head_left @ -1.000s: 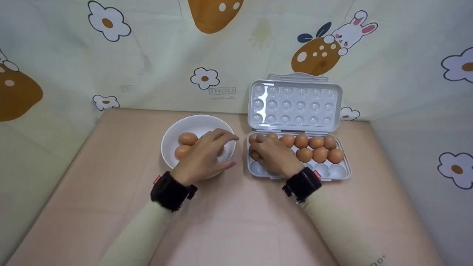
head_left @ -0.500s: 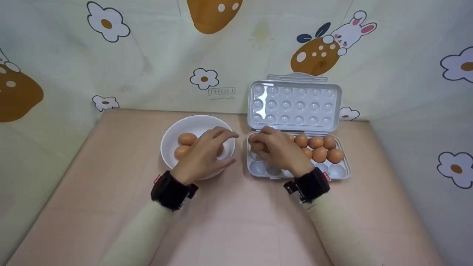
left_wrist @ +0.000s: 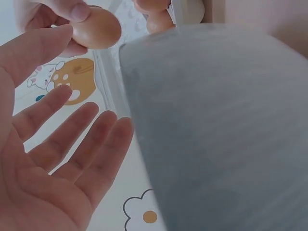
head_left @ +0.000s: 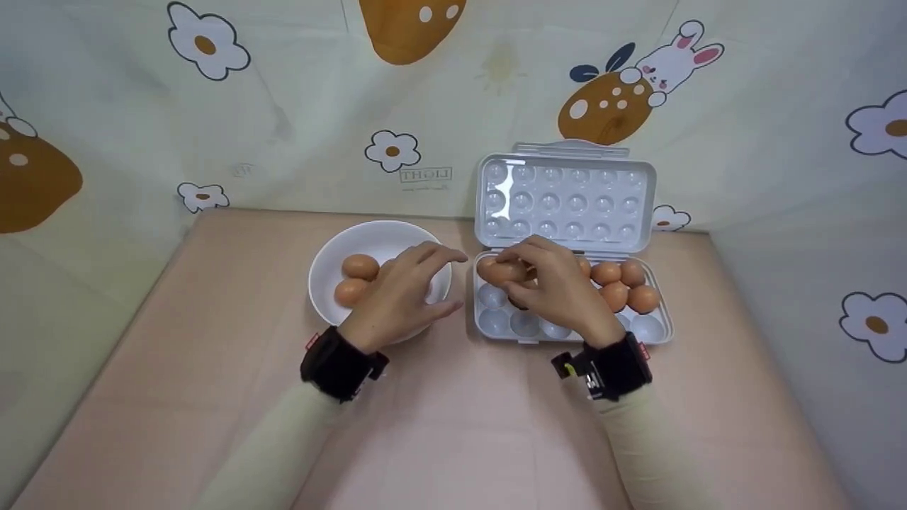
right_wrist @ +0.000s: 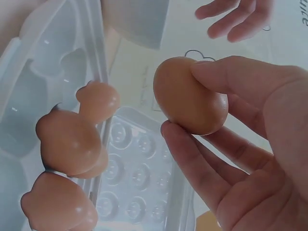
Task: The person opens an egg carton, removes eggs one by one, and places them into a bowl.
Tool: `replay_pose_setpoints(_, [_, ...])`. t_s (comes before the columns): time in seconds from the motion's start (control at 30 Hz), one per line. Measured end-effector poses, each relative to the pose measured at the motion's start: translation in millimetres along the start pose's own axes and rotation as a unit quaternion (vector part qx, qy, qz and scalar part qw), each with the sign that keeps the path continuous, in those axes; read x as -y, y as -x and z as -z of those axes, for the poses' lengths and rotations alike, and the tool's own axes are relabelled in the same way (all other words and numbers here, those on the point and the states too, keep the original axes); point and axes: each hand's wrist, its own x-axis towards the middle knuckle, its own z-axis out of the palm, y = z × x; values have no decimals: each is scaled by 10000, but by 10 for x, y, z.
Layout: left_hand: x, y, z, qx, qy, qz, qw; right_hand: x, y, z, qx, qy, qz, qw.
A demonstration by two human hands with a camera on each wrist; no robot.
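Egg [head_left: 506, 273] and right hand [head_left: 560, 287] meet just right of centre in the head view: we see thumb and fingertips pinching the brown shell, the hand opened only to the egg's width. From the right wrist we find this grip right of the middle, lifted apart from the carton [head_left: 647, 327], which lies at right of centre in the head view with its clear lid [head_left: 567, 202] raised behind. Other brown eggs [head_left: 643, 299] sit in its two back rows, some hidden by the hand.

Just left of centre, we see the left hand [head_left: 400, 290] over the right part of a white bowl [head_left: 386, 237], its fingers spread and slightly bent, thumb well apart, the palm holding nothing. We cannot tell whether its fingertips touch the bowl. Near its knuckles, bowl eggs [head_left: 360, 266] show, one partly covered by the hand.
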Motion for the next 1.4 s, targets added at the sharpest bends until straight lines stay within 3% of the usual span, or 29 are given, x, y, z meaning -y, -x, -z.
replay_pose_setpoints(0.13, [-48, -32, -37, -44, -25, 46, 10000, 56, 48, 67, -105, -248, -157, 9995])
replay_pose_setpoints(0.33, [-97, -74, -109, -195, 442, -129, 9987, 114, 101, 141, -281, -834, -182, 9960])
replay_pose_setpoints(0.5, [-125, -105, -168, -303, 577, -361, 9972, 122, 140, 162, -316, -845, -223, 9957])
replay_pose_setpoints(0.7, [-160, -143, -209, -255, 689, -434, 9964, 132, 162, 168, -308, -799, -285, 9959])
replay_pose_setpoints(0.97, [-193, -198, -267, -302, 825, -738, 9934, 125, 183, 102, -272, -1018, -85, 9944])
replay_pose_setpoints(1.4, [-255, -251, -331, -531, 614, -1253, 9888, 113, 222, 56, -191, -1803, -228, 9832])
